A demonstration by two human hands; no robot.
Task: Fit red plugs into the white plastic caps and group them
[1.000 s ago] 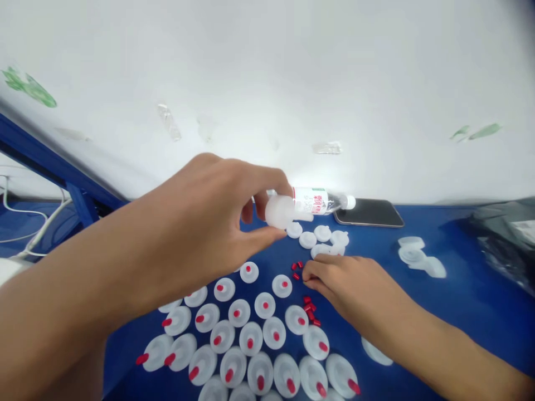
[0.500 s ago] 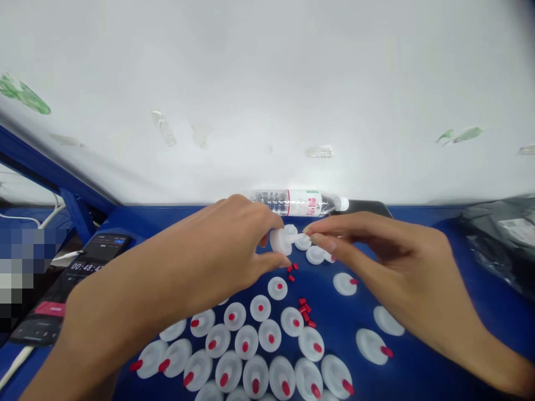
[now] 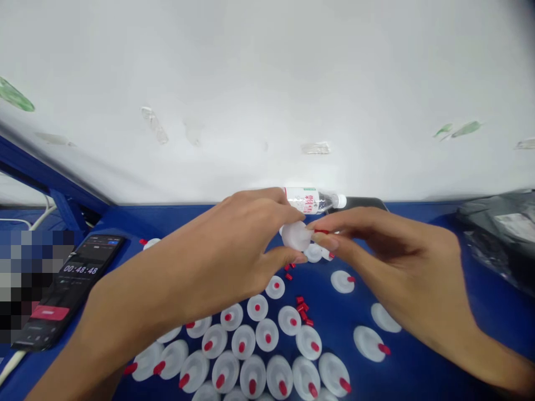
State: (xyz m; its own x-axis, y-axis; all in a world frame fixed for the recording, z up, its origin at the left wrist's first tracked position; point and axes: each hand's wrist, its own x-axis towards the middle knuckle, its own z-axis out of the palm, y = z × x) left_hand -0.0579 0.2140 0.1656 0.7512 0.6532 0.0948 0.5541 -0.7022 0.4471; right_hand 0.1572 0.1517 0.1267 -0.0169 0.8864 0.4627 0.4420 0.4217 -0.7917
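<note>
My left hand is closed, thumb and fingers gripping a translucent white nozzle cap by its round base. The nozzle cap is held sideways above the table, its narrow end pointing right. My right hand is closed in a pinch at that narrow end. A small red tip cap shows between its thumb and fingers; how far it sits over the spout is hidden. Below my hands stand several white nozzle caps with red tips. Loose red tip caps lie in a small pile among them.
A water bottle lies at the back by the white wall, with a dark flat object behind its cap. At left, a phone shows a running timer. A dark plastic bag lies at right on the blue table.
Both hands have come closer together, the left moving right with the nozzle cap. Red now shows between my right fingers. The view has shifted slightly.
</note>
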